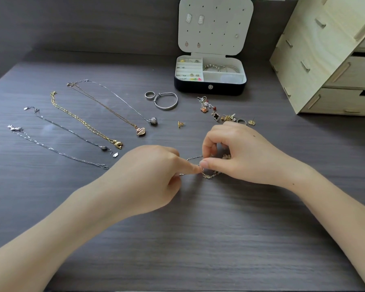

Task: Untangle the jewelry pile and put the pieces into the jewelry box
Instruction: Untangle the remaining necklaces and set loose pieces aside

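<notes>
- A round snap (210, 87) was seen on the front wall of the jewelry box (190, 89); any marking on it was too small to be read.
- The tangled chain (209, 175) was held just above the table (198, 239) between both hands, at 6 o'clock from the box.
- The left hand (156, 173) was closed, with one end of the chain pinched between thumb and forefinger and the other fingers curled under.
- The right hand (236, 152) was likewise closed, and the chain was pinched between its thumb and forefinger where they met the left fingertips. A pale charm (227, 156) showed beside its curled fingers.
- The box lid (215, 9) stood open and upright. A sparkling pair of earrings (189, 18) and a pink drop pair (186, 43) were pinned to it.
- In the box, small earrings filled the left slots (189, 69), and bangles (221, 68) lay in the back right compartment.
- Five necklaces (97, 127) were laid out straight, side by side, at 9 to 11 o'clock from the hands.
- A ring (149, 95) and a silver bangle (165, 101) lay touching at 11 o'clock from the hands.
- A gold stud (180, 124) lay alone at 12 o'clock.
- The loose pile (217, 114) of small pieces lay at 1 o'clock from the hands, just beyond the right knuckles.
- A wooden drawer unit (325, 60) stood at 2 o'clock.
</notes>
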Motion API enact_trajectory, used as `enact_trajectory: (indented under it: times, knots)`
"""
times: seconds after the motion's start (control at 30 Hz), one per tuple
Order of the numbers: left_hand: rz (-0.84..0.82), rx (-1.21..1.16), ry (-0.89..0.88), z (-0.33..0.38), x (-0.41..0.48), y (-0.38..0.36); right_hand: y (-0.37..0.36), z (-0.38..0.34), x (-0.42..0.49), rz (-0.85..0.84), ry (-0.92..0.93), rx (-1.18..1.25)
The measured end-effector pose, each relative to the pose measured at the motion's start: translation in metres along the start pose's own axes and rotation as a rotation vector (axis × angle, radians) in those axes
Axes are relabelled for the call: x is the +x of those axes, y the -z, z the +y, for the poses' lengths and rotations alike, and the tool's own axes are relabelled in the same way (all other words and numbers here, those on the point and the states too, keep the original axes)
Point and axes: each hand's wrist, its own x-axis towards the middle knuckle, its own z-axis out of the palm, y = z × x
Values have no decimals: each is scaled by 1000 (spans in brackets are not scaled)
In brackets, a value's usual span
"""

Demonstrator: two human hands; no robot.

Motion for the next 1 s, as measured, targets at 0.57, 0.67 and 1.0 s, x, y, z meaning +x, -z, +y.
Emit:
enact_trajectory:
  times: [0.57, 0.67, 1.0]
  knots:
    - [-70, 27, 16, 0, -2, 4, 9, 0, -3, -160, 20, -98]
    - [-1, 37, -55, 0, -2, 7, 9, 0, -3, -141, 37, -161]
    - [-146, 73, 9, 5, -1, 10, -1, -4, -2, -43, 57, -155]
